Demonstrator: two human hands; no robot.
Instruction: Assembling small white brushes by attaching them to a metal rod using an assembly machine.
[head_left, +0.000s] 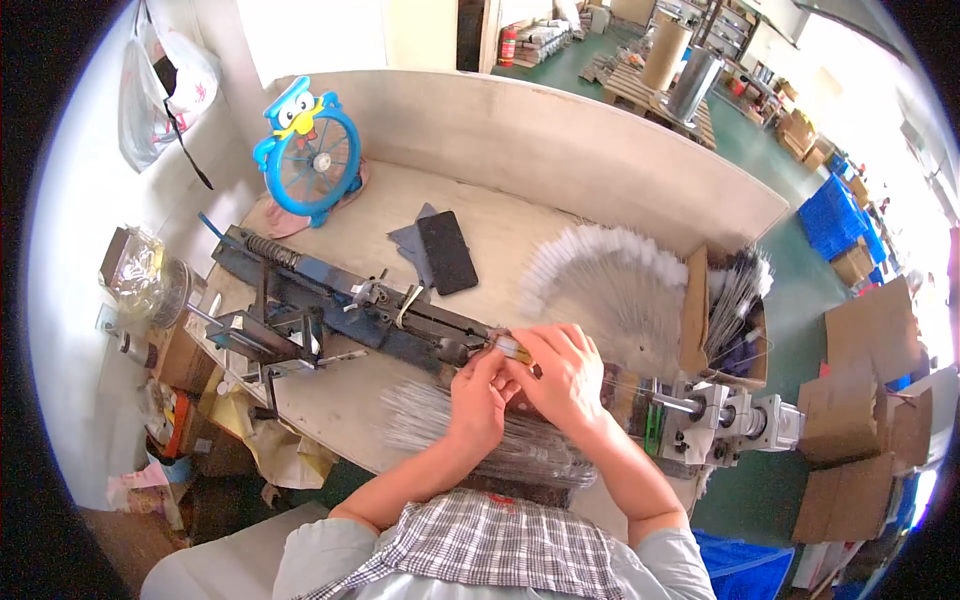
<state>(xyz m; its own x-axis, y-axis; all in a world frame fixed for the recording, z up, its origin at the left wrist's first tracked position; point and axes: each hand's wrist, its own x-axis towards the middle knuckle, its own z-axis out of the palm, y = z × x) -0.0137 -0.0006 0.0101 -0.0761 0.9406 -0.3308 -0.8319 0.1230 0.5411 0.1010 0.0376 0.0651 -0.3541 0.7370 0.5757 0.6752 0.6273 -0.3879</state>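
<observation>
Both hands meet at the right part of a long dark metal bench machine [345,295]. Fingers bent inward, my left hand [478,408] is closed in a pinch, and whatever lies between its fingertips is hidden. My right hand [565,375] closes on a small yellow-and-white piece [513,348] beside the machine's end; its exact kind is too small to tell. Under my wrists lies a bundle of thin, pale wires [530,445]. Beyond my right hand, many thin wire brushes with white tufted ends [600,260] are fanned out on the table.
A cardboard box [694,320] of brushes stands at the right, behind a metal shaft unit [735,415]. A black phone [447,252] lies on a grey cloth past the machine. A blue toy-shaped fan [315,160] stands at the back left. A low partition [560,130] borders the table.
</observation>
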